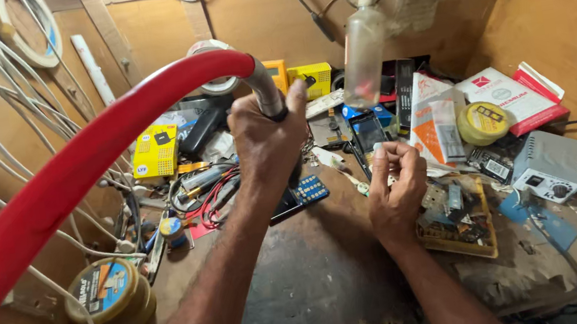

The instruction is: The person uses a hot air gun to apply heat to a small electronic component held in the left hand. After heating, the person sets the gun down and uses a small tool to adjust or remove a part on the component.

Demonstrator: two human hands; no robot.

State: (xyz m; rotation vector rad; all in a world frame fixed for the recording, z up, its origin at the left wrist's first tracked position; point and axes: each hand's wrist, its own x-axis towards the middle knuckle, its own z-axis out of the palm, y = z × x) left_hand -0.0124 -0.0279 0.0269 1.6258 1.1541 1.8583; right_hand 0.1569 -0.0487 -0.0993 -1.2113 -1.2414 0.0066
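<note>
Red hose (80, 156) with a grey metal nozzle (266, 91) arcs in from the lower left, rises over the cluttered counter (319, 284) and bends down toward its middle, where the left hand (265, 139) holds it. That hand's fingers are closed around the dark collar at the nozzle's lower end, thumb raised alongside, which seems to keep the outlet aimed down at the work spot rather than letting the stiff hose swing. The left forearm reaches up from the counter's near edge, wrist straight and knuckles toward the camera. The right hand (396, 189) sits just to the right and lower, its fingers curled together with the tips pinched on something small and pale; what it is cannot be told. Its forearm comes in from the near right edge, wrist bent so the pinch is lifted near the nozzle, probably so the small piece sits in the outlet's path. Under the hands lie a small blue circuit board (309, 190) and a dark phone (366, 133); a tray of electronic parts (457, 220) rests beside the right wrist. A clear plastic bottle (363, 48) hangs toward the back, a grey box unit (549, 165) stands near the right edge, and a round yellow tin (107, 296) sits at the left.
</note>
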